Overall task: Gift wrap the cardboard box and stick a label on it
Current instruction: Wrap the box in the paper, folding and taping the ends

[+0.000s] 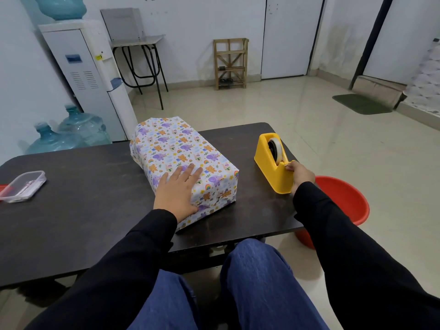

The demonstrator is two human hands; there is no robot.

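Note:
The box (176, 153), covered in white paper printed with purple elephants and orange bears, lies on the dark table (83, 198). My left hand (177, 189) rests flat on its near top, fingers straight, with the thumb down the near end. A yellow tape dispenser (273, 163) with a clear tape roll stands to the right of the box near the table's right edge. My right hand (301, 173) pinches the tape end at the dispenser's cutter.
A clear plastic lidded container (23, 185) sits at the table's left edge. A red tub (342, 198) stands on the floor right of the table. A water dispenser (88, 75) and blue water jugs (66, 135) stand at the back left.

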